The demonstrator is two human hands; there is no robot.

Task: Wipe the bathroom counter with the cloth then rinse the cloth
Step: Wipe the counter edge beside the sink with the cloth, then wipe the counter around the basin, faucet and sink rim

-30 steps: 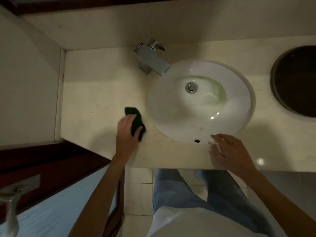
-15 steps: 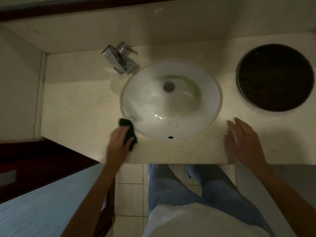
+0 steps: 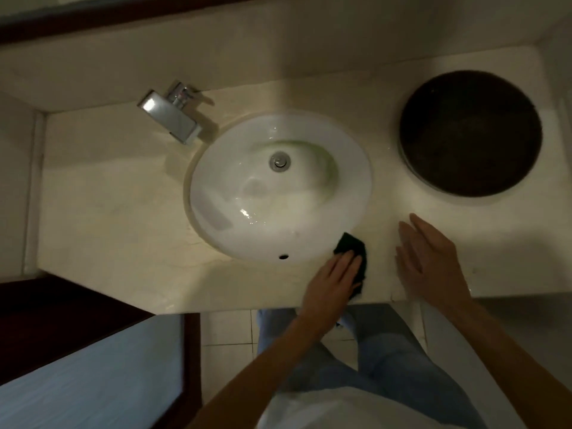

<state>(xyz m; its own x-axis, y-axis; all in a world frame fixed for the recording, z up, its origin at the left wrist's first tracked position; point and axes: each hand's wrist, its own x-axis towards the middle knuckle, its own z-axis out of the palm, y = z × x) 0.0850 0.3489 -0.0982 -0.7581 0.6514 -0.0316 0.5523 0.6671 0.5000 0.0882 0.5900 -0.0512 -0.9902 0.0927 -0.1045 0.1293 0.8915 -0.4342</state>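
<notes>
A dark green cloth (image 3: 353, 247) lies on the cream bathroom counter (image 3: 117, 218), at the front right rim of the white oval sink (image 3: 278, 193). My left hand (image 3: 332, 283) presses flat on the cloth, fingers covering its near half. To the right of the cloth, my right hand (image 3: 428, 258) rests open on the counter near the front edge, holding nothing. A chrome faucet (image 3: 171, 114) stands at the sink's back left, with no water seen running.
A dark round tray (image 3: 470, 134) sits on the counter at the back right. A wall bounds the counter at the back and left. A dark wooden door frame (image 3: 62, 314) is at lower left. My legs stand on the tiled floor (image 3: 229, 329) below the counter edge.
My left hand has slid the cloth along the counter's front from the sink's left side to its right side. My right hand stays flat on the counter to the right.
</notes>
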